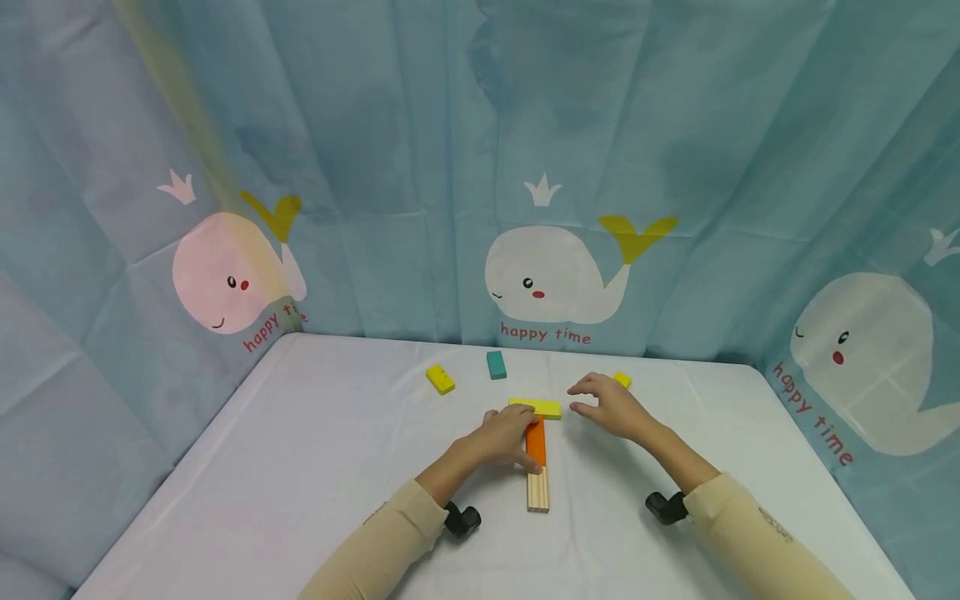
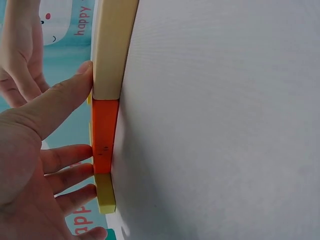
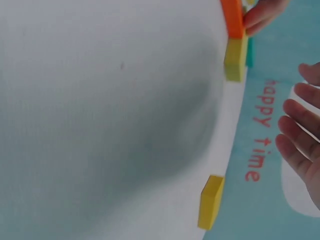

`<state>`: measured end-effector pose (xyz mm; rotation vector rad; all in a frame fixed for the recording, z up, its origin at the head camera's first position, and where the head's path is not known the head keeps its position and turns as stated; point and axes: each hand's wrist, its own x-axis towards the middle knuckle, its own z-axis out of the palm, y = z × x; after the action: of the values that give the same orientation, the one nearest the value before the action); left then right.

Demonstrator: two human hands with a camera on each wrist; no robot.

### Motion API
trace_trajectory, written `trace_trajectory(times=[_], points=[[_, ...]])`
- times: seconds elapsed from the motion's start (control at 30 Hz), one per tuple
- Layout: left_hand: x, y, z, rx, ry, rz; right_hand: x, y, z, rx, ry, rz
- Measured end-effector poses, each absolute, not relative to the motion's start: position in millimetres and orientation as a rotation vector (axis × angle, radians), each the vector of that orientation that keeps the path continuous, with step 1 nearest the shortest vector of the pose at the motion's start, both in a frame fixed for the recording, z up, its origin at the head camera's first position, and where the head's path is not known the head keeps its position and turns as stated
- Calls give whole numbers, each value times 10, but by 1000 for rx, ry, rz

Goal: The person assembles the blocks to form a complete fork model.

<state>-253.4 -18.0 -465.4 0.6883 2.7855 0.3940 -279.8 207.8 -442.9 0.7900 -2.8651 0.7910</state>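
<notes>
Three blocks form a T on the white table in the head view. A plain wooden block [image 1: 537, 493] and an orange block [image 1: 536, 443] lie end to end, and a light yellow block [image 1: 552, 409] crosses the far end. My left hand [image 1: 498, 437] rests over them with fingers spread. In the left wrist view its thumb [image 2: 67, 92] touches near the seam of the plain and orange blocks, while the other fingertips reach the orange and yellow ones. To the right of the T, my right hand [image 1: 611, 407] hovers with loosely bent fingers, holding nothing.
Toward the back of the table lie a yellow block with dark marks [image 1: 440, 379] and a teal block [image 1: 497, 365]. Another yellow block [image 1: 622, 379] sits just beyond my right hand. A blue curtain [image 1: 420, 275] printed with whales hangs along the table's back edge.
</notes>
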Motion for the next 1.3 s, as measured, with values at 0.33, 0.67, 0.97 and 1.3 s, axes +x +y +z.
trace_trajectory(times=[0.33, 0.67, 0.97, 1.3], points=[[-2531, -190, -4663, 695, 2788, 412, -3047, 2272, -4514, 709, -2831, 725], [-2520, -197, -4652, 702, 2779, 429, -3286, 2570, -4481, 510, -2995, 742], [-2519, -194, -4633, 713, 2769, 379, -3367, 2717, -4580, 413, -3044, 756], [-2508, -193, -4638, 730, 2737, 340, -3410, 2768, -4695, 384, -3068, 719]])
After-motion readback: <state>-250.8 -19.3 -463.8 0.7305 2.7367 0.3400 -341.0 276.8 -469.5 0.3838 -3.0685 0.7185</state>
